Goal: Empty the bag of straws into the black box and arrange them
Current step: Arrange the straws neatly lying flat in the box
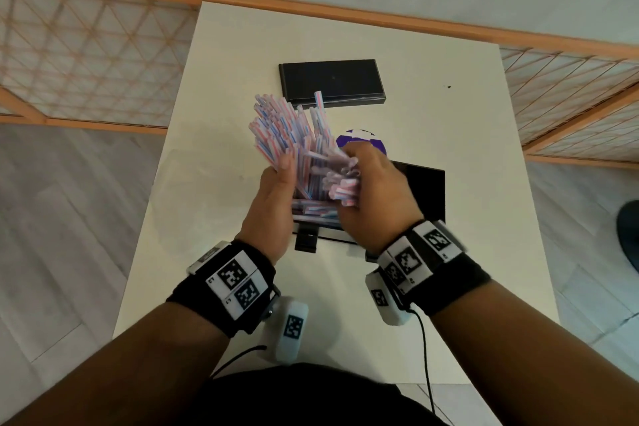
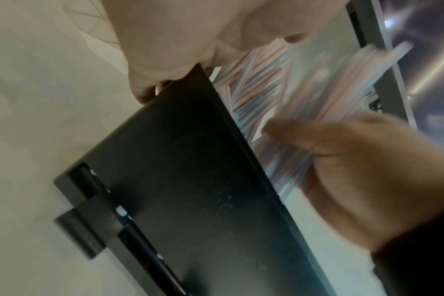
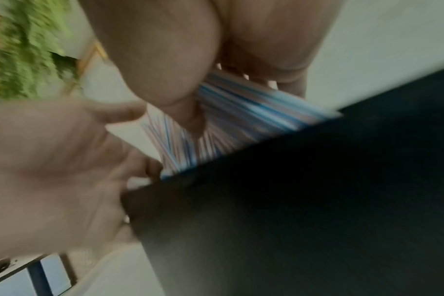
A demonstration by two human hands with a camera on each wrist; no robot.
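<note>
A thick bundle of red, white and blue striped straws (image 1: pixel 283 128) fans up and away from between my hands, above the open black box (image 1: pixel 427 190). My left hand (image 1: pixel 281 176) grips the bundle from the left, thumb against it. From the right, my right hand (image 1: pixel 349 180) curls round the bundle's near ends. More straws (image 1: pixel 313 212) lie flat inside the box. The left wrist view shows the box wall (image 2: pixel 190 180) with blurred straws (image 2: pixel 261 90) behind it. In the right wrist view, my fingers (image 3: pixel 178 60) close over the straws (image 3: pixel 241 104) at the box edge (image 3: pixel 292 200).
A flat black lid (image 1: pixel 332 83) lies at the back of the white table (image 1: pixel 224 79). A purple and white round object (image 1: pixel 359 140) shows behind my right hand. A black latch (image 1: pixel 306 240) sticks out from the box's near side. Table edges are close on both sides.
</note>
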